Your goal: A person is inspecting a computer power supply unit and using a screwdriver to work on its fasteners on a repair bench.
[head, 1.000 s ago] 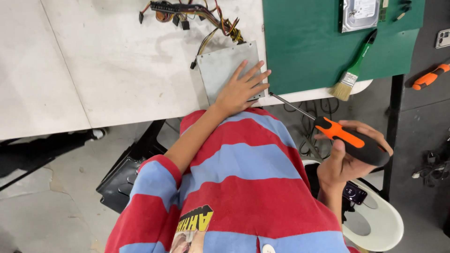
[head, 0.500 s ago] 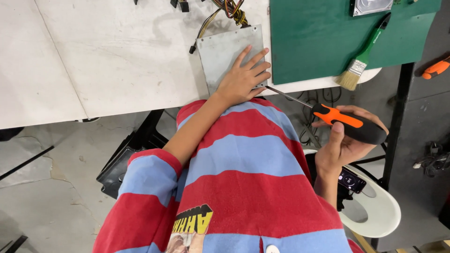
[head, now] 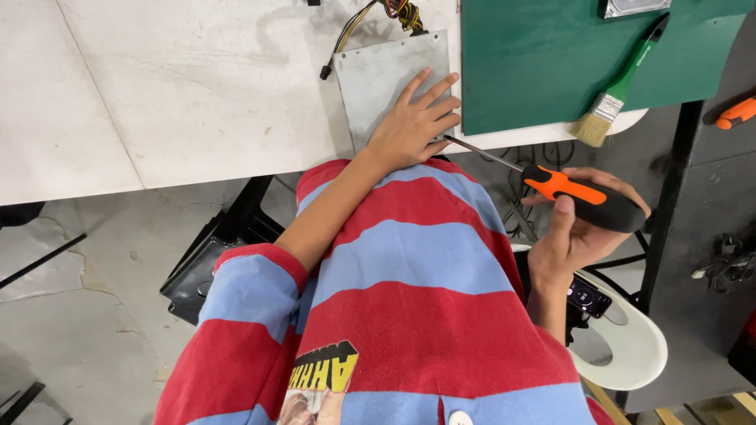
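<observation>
Two hands are at work over a white bench [head: 157, 94] that fills the frame from 9 to 12 o'clock, its near edge running across just above the person's striped sleeve. Left of the hands the bench top is bare and wide.

At about 12 o'clock lies a flat grey metal box [head: 382, 79], closed on the side that shows, so what it holds cannot be seen. A bundle of coloured wires [head: 398, 12] leaves its far end, and its near end reaches the bench edge. The left hand [head: 413, 126] lies flat on the box, fingers [head: 433, 86] spread and straight, pressing down and gripping nothing.

Just right of the box, touching or nearly so, a green mat [head: 551, 63] covers the bench toward 1 o'clock. A green-handled paintbrush [head: 622, 83] lies slanted on it, its bristles hanging past the near edge.

At 3 o'clock, below bench level, the right hand [head: 579, 232] has its fingers curled loosely round the black and orange handle of a screwdriver [head: 579, 197]. The thin shaft points toward 10 o'clock, its tip at the box's near right corner beside the left hand. Beneath this hand stands a white stool [head: 630, 346], with cables hanging in the gap under the bench edge.
</observation>
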